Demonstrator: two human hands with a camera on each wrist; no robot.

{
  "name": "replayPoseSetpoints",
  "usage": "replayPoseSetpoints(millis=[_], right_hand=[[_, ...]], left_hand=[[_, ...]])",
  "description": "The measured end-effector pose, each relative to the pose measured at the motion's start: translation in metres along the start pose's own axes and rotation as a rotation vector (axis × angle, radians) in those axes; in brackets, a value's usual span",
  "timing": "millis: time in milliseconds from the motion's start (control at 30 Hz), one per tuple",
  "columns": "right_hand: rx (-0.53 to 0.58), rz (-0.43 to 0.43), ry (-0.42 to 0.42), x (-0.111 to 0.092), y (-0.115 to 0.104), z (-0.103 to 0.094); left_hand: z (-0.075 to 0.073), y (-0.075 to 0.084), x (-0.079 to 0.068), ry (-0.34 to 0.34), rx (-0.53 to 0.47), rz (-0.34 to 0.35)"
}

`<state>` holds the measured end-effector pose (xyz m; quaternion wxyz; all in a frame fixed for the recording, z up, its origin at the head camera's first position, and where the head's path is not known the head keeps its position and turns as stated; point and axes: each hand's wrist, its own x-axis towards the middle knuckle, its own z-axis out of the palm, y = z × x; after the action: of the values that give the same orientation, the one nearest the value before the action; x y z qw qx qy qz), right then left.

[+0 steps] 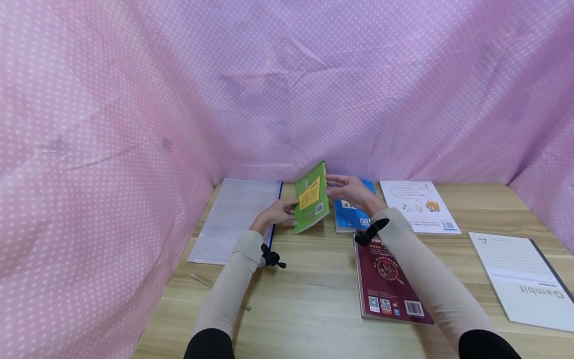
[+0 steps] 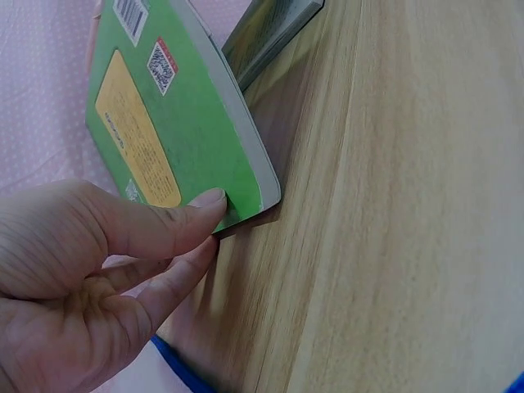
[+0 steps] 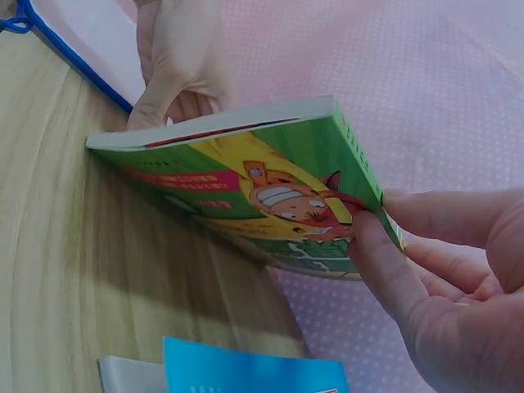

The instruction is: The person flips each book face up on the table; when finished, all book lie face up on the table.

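Observation:
A green book (image 1: pixel 306 220) with a yellow panel and barcode on its back cover is tilted up from the table near the back. My left hand (image 1: pixel 276 213) pinches its left edge, thumb on the back cover near a corner, as the left wrist view shows. On the opposite side my right hand (image 1: pixel 354 193) grips the spine edge between thumb and fingers. Its cartoon front cover (image 3: pixel 286 196) faces down and right in the right wrist view. A blue book (image 1: pixel 350 217) lies just right of it, partly covered by my right hand.
To the left lies a translucent zip pouch (image 1: pixel 237 214) with a blue edge. A thin pencil-like stick (image 1: pixel 202 281) lies in front of it. On the right are a dark red book (image 1: pixel 381 294), a white book (image 1: pixel 419 199) and a notepad (image 1: pixel 524 276). Pink dotted cloth (image 1: pixel 287 99) hangs behind.

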<state>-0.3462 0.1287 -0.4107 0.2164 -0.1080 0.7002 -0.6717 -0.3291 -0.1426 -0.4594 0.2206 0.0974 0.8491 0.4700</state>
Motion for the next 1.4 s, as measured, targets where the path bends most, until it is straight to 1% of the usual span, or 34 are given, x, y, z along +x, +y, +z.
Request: replayPoseSetpoints(millis=[133, 267, 433, 733, 867, 933, 1067, 1200, 1400], right_hand=[[-0.005, -0.006, -0.002, 0.000, -0.005, 0.001], [-0.010, -0.013, -0.002, 0.000, -0.008, 0.002], [-0.018, -0.009, 0.005, -0.001, -0.010, 0.004], [-0.010, -0.036, -0.006, 0.002, -0.015, 0.013], [0.008, -0.044, -0.002, 0.003, -0.017, 0.018], [0.028, -0.037, 0.003, 0.003, -0.018, 0.020], [0.042, -0.029, 0.011, 0.002, -0.019, 0.022], [0.042, -0.042, 0.010, 0.002, -0.020, 0.024], [0.049, -0.036, 0.020, 0.002, -0.020, 0.027]], left_hand=[[0.004, -0.001, 0.002, -0.004, -0.010, 0.006], [0.007, -0.001, 0.004, -0.004, -0.069, -0.009], [0.010, 0.000, 0.005, -0.005, -0.105, -0.024], [0.014, -0.003, 0.006, -0.006, -0.159, -0.016], [0.014, -0.006, 0.005, 0.004, -0.163, 0.001], [0.014, -0.007, 0.005, 0.010, -0.150, 0.015], [0.013, -0.008, 0.006, 0.015, -0.134, 0.055], [0.012, -0.006, 0.005, 0.008, -0.173, 0.086], [0.011, 0.000, 0.002, 0.005, -0.223, 0.086]])
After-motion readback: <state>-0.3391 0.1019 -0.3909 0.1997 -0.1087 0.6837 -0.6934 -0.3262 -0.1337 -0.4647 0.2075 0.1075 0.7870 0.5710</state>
